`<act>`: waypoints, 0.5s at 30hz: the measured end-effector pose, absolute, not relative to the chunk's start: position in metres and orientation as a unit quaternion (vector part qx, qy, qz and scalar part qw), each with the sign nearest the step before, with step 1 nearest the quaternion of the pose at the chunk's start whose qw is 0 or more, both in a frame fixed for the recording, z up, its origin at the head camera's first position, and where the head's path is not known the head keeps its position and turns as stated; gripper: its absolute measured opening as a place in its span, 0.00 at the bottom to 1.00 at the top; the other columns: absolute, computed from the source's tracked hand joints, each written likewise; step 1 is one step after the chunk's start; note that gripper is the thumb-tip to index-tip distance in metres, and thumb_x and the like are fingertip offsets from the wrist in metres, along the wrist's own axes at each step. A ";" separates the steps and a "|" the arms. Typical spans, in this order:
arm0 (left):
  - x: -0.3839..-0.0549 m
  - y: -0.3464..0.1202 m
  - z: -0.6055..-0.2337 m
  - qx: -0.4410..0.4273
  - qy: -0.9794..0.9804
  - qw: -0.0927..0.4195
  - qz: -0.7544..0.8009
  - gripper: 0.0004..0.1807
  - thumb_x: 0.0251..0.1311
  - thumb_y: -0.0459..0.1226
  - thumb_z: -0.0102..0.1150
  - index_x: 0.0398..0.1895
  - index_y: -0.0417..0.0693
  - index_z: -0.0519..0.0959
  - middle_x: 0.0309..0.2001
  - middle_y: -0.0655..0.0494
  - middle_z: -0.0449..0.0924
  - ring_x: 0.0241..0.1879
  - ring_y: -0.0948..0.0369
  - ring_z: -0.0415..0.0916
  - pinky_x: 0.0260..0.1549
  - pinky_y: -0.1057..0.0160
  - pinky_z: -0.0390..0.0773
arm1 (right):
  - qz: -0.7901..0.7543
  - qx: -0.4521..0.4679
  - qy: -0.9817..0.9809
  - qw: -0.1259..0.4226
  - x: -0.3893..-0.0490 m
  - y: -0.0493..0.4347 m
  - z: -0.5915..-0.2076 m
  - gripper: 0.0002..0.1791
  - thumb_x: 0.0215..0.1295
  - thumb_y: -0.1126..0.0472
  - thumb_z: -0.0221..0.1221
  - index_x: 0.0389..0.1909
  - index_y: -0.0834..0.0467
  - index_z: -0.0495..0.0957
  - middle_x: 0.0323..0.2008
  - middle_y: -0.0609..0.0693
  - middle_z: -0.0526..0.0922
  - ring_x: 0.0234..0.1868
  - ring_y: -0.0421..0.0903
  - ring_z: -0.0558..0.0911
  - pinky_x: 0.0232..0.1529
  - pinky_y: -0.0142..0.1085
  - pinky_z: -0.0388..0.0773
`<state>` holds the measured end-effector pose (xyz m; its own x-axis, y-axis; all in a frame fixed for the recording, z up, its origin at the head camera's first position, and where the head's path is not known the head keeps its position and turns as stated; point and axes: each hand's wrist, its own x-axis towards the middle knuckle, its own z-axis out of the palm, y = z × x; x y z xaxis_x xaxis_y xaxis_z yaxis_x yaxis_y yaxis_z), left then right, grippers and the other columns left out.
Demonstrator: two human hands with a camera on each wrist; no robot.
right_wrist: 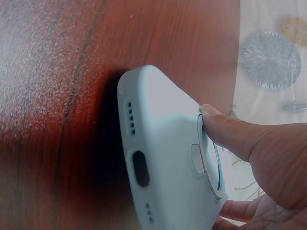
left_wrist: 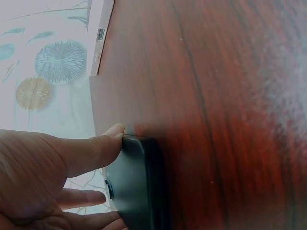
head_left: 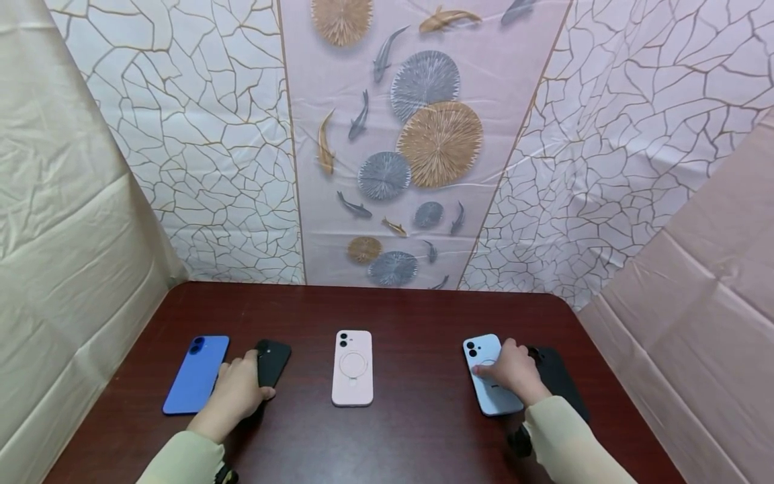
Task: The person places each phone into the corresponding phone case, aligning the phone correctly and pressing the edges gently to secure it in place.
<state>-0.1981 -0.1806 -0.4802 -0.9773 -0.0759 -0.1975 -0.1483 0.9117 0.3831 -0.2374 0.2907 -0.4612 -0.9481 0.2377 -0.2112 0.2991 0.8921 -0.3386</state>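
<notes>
My left hand (head_left: 234, 388) grips a black phone (head_left: 273, 363) across its width, thumb on the near right side and fingers at the other side. In the left wrist view the thumb presses the edge of the black phone (left_wrist: 132, 177). Toward the right, my right hand (head_left: 514, 372) holds a light blue phone in a case (head_left: 498, 401), thumb and fingers on opposite sides. A ring mark and a charging port opening show on this light blue phone (right_wrist: 168, 124) in the right wrist view. Whether either phone is off the table, I cannot tell.
A blue phone (head_left: 196, 376) lies left of my left hand. Between the hands lies a pale pink phone (head_left: 353, 386) with a ring mark. A black phone (head_left: 562, 380) lies partly under my right forearm. The brown table (head_left: 399, 444) ends at a patterned cloth (head_left: 387, 222).
</notes>
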 end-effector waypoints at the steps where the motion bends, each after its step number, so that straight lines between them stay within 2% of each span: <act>1: -0.197 -0.180 -0.481 -0.059 0.974 0.084 0.203 0.48 0.51 0.44 0.73 0.66 0.26 0.59 0.55 0.23 0.67 0.54 0.32 0.62 0.51 0.36 0.65 | -0.186 0.135 0.970 0.080 -0.237 0.291 -0.460 0.47 0.51 0.46 0.72 0.54 0.78 0.60 0.43 0.73 0.69 0.41 0.64 0.73 0.39 0.54 0.75; 6: -0.193 -0.178 -0.483 -0.077 0.969 0.064 0.227 0.51 0.50 0.43 0.74 0.71 0.33 0.54 0.58 0.22 0.60 0.55 0.28 0.56 0.46 0.32 0.64 | -0.193 0.113 0.972 0.074 -0.236 0.294 -0.454 0.32 0.64 0.54 0.63 0.51 0.77 0.64 0.39 0.70 0.74 0.37 0.59 0.77 0.35 0.50 0.77; 9: -0.192 -0.179 -0.483 -0.074 0.965 0.050 0.246 0.54 0.49 0.41 0.75 0.73 0.36 0.49 0.59 0.22 0.57 0.53 0.25 0.56 0.45 0.31 0.65 | -0.209 0.104 0.969 0.077 -0.236 0.296 -0.450 0.23 0.69 0.59 0.55 0.50 0.77 0.67 0.40 0.68 0.76 0.37 0.57 0.78 0.34 0.48 0.77; 15: -0.192 -0.182 -0.484 -0.069 0.962 0.040 0.262 0.59 0.47 0.40 0.76 0.73 0.34 0.44 0.59 0.19 0.56 0.53 0.25 0.61 0.46 0.34 0.69 | -0.243 0.102 0.962 0.075 -0.237 0.297 -0.448 0.18 0.72 0.61 0.48 0.49 0.75 0.70 0.42 0.67 0.78 0.38 0.55 0.78 0.35 0.48 0.77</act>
